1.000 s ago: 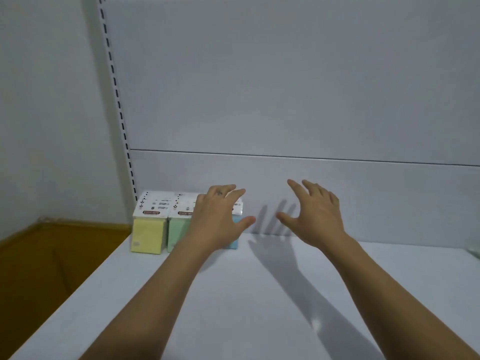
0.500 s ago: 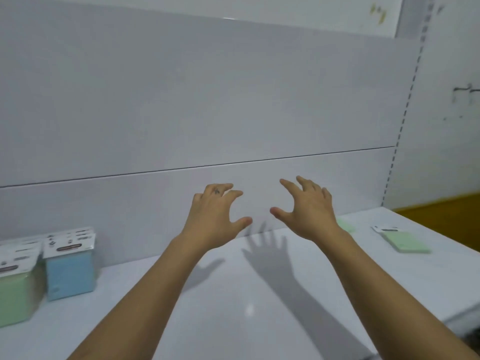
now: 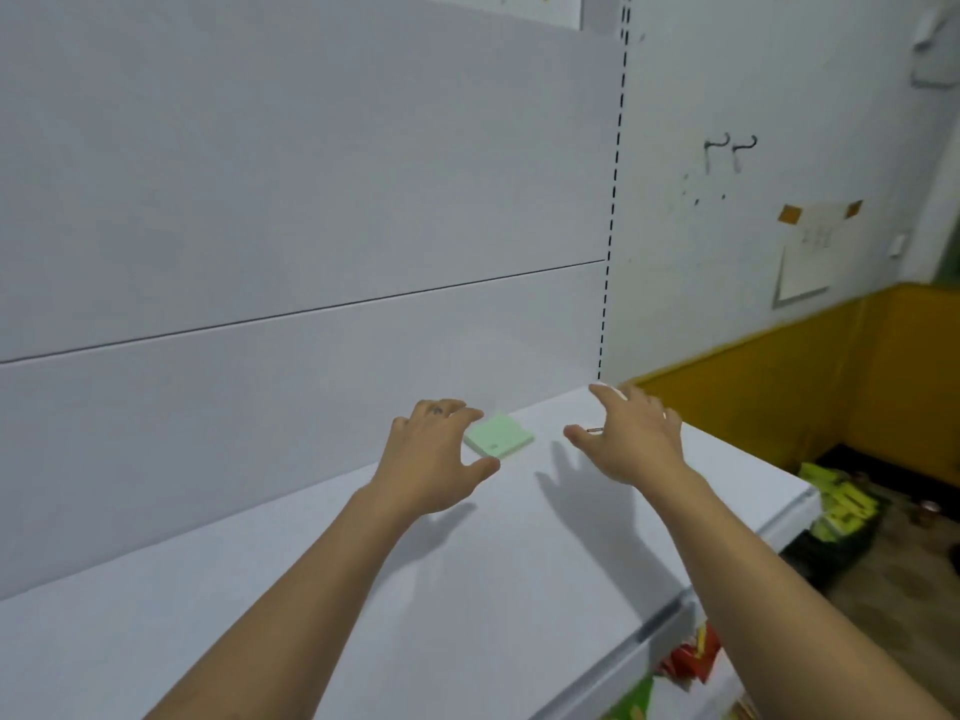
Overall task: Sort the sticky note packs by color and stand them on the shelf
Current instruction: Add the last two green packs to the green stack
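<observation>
Head view looks down at a white shelf (image 3: 467, 589) with both bare arms stretched over it. One green sticky note pack (image 3: 500, 434) lies flat on the shelf near the back panel (image 3: 311, 200), not standing. The left hand (image 3: 434, 457) hovers palm down just beside the pack's left edge, its grip spread apart with the thumb (image 3: 480, 467) pointing toward the pack's near corner; I cannot tell whether any fingertip touches it. The right hand (image 3: 631, 439) is also open, fingers splayed, to the right of the pack and apart from it (something small and pale shows at its fingertips, mostly hidden, too little to name). Both hands hold nothing. Beyond the shelf's right end are a marked wall (image 3: 753, 174) and an orange-yellow skirting band (image 3: 805, 387).
</observation>
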The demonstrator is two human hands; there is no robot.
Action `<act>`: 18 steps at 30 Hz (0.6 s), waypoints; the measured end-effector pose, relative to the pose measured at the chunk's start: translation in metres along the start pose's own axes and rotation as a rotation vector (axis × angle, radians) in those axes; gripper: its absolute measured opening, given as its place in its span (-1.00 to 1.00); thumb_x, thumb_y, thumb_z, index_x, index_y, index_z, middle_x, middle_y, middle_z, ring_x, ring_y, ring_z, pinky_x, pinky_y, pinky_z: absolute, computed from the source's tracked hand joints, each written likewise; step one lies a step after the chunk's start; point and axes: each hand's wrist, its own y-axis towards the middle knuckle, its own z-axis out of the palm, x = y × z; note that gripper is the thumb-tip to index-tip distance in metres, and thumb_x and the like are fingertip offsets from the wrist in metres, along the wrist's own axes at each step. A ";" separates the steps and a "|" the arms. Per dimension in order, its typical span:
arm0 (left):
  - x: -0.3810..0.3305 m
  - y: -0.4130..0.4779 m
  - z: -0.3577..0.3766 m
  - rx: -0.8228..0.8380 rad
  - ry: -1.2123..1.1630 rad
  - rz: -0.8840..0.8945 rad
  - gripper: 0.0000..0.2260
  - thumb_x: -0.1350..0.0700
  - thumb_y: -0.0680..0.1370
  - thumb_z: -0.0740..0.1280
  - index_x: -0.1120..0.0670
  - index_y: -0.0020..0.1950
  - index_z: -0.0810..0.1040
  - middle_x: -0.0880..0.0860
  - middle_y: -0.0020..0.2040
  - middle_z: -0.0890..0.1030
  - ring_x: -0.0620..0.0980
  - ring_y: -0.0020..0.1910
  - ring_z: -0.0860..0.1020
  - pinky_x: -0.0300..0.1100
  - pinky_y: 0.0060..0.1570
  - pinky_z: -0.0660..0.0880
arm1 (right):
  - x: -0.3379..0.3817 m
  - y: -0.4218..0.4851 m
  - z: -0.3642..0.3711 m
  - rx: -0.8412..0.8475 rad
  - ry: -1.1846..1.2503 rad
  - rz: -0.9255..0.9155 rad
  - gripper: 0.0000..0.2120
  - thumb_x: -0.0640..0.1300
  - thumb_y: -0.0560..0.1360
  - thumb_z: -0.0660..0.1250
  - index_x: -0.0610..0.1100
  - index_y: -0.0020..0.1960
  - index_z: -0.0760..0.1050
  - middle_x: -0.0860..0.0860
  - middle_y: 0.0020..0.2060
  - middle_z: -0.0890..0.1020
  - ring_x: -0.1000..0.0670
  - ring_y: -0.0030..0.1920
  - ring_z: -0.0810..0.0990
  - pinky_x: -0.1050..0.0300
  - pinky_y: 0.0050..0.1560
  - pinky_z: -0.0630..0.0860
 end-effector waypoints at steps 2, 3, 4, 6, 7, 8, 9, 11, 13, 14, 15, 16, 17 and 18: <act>-0.008 0.010 0.018 0.048 -0.016 -0.035 -0.44 -0.21 0.51 0.26 -0.08 0.48 0.26 -0.06 0.49 0.26 -0.03 0.47 0.16 -0.03 0.35 0.17 | -0.020 0.004 0.017 0.057 -0.003 0.044 -0.38 0.28 0.50 0.17 0.10 0.50 0.16 -0.08 0.50 0.19 -0.15 0.47 0.16 -0.17 0.44 0.04; -0.013 0.015 0.028 0.074 -0.023 -0.050 -0.43 -0.21 0.52 0.25 -0.07 0.49 0.25 -0.06 0.50 0.25 -0.03 0.47 0.15 -0.03 0.36 0.17 | -0.029 0.004 0.027 0.075 -0.011 0.060 -0.37 0.29 0.50 0.15 0.10 0.50 0.15 -0.09 0.51 0.16 -0.15 0.48 0.14 -0.19 0.45 0.02; -0.017 0.019 0.038 0.097 -0.029 -0.062 -0.42 -0.20 0.52 0.25 -0.07 0.50 0.24 -0.05 0.51 0.23 -0.03 0.48 0.14 -0.03 0.36 0.17 | -0.037 0.003 0.039 0.085 -0.018 0.073 -0.36 0.30 0.50 0.13 0.10 0.51 0.14 -0.10 0.52 0.13 -0.16 0.49 0.11 -0.22 0.46 -0.02; -0.026 0.026 0.057 0.122 -0.050 -0.083 -0.41 -0.20 0.53 0.24 -0.05 0.51 0.20 -0.04 0.53 0.19 -0.03 0.51 0.09 -0.03 0.39 0.16 | -0.049 0.001 0.058 0.088 -0.033 0.089 -0.34 0.33 0.50 0.04 0.08 0.52 0.11 -0.15 0.54 0.07 -0.20 0.51 0.04 -0.28 0.46 -0.10; -0.030 0.029 0.066 0.121 -0.067 -0.094 -0.40 -0.20 0.53 0.23 -0.05 0.52 0.18 -0.03 0.55 0.14 -0.03 0.52 0.04 -0.03 0.41 0.15 | -0.052 0.001 0.064 0.085 -0.044 0.091 -0.34 0.34 0.50 -0.01 0.08 0.52 0.10 -0.17 0.54 0.04 -0.22 0.52 0.01 -0.29 0.46 -0.12; -0.033 0.033 0.075 0.115 -0.082 -0.107 -0.38 -0.21 0.54 0.22 -0.04 0.54 0.14 -0.02 0.57 0.09 -0.03 0.54 -0.02 -0.01 0.43 0.13 | -0.054 0.002 0.068 0.081 -0.059 0.084 -0.34 0.35 0.51 -0.04 0.08 0.52 0.09 -0.19 0.54 0.03 -0.23 0.52 0.00 -0.29 0.45 -0.14; -0.035 0.037 0.083 0.110 -0.090 -0.124 -0.37 -0.23 0.54 0.20 -0.05 0.55 0.11 -0.02 0.58 0.03 -0.02 0.55 -0.07 0.01 0.43 0.12 | -0.054 0.003 0.071 0.085 -0.071 0.074 -0.35 0.35 0.51 -0.06 0.08 0.52 0.10 -0.21 0.53 0.04 -0.24 0.51 0.01 -0.29 0.45 -0.15; -0.037 0.045 0.097 0.108 -0.083 -0.171 -0.35 -0.26 0.55 0.14 -0.05 0.56 0.03 -0.02 0.59 -0.04 0.01 0.55 -0.11 0.03 0.43 0.11 | -0.053 0.006 0.073 0.090 -0.059 0.072 -0.39 0.33 0.52 -0.07 0.08 0.48 0.18 -0.24 0.49 0.14 -0.25 0.48 0.09 -0.28 0.44 -0.07; -0.038 0.050 0.109 0.122 -0.044 -0.216 -0.36 -0.28 0.57 0.05 -0.04 0.57 -0.02 0.00 0.59 -0.03 0.03 0.56 -0.08 0.03 0.43 0.08 | -0.055 0.008 0.075 0.051 -0.039 0.074 -0.47 0.26 0.54 -0.04 0.07 0.41 0.28 -0.21 0.41 0.29 -0.23 0.39 0.22 -0.24 0.41 0.08; -0.038 0.051 0.113 0.123 -0.018 -0.224 -0.37 -0.28 0.58 0.01 -0.04 0.57 -0.02 0.01 0.59 0.00 0.03 0.56 -0.04 0.03 0.43 0.07 | -0.056 0.009 0.076 0.029 -0.047 0.064 -0.51 0.23 0.55 -0.02 0.06 0.39 0.31 -0.18 0.36 0.34 -0.21 0.34 0.27 -0.21 0.38 0.14; -0.038 0.052 0.116 0.111 -0.003 -0.223 -0.38 -0.27 0.58 -0.01 -0.04 0.57 -0.02 0.01 0.58 0.05 0.03 0.55 0.00 0.02 0.43 0.08 | -0.056 0.009 0.076 0.015 -0.060 0.052 -0.54 0.20 0.56 0.00 0.06 0.38 0.32 -0.16 0.33 0.37 -0.19 0.30 0.29 -0.19 0.35 0.18; -0.038 0.052 0.117 0.090 0.000 -0.214 -0.40 -0.26 0.59 -0.02 -0.04 0.57 -0.01 0.00 0.57 0.11 0.03 0.54 0.05 0.01 0.42 0.10 | -0.057 0.010 0.076 0.006 -0.062 0.042 -0.56 0.17 0.56 0.01 0.06 0.38 0.32 -0.14 0.31 0.38 -0.18 0.28 0.30 -0.18 0.33 0.20; -0.038 0.051 0.118 0.067 -0.001 -0.201 -0.42 -0.25 0.60 -0.02 -0.04 0.57 0.03 -0.01 0.55 0.16 0.03 0.52 0.09 -0.01 0.41 0.13 | -0.058 0.012 0.075 -0.002 -0.057 0.031 -0.57 0.15 0.57 0.03 0.06 0.38 0.33 -0.12 0.29 0.39 -0.17 0.27 0.31 -0.16 0.32 0.21; -0.039 0.049 0.117 0.049 0.000 -0.185 -0.43 -0.25 0.59 -0.04 -0.04 0.56 0.09 -0.03 0.53 0.21 0.03 0.50 0.13 -0.04 0.40 0.16 | -0.059 0.013 0.074 -0.006 -0.047 0.022 -0.57 0.15 0.56 0.05 0.07 0.38 0.34 -0.10 0.29 0.40 -0.16 0.26 0.31 -0.15 0.31 0.21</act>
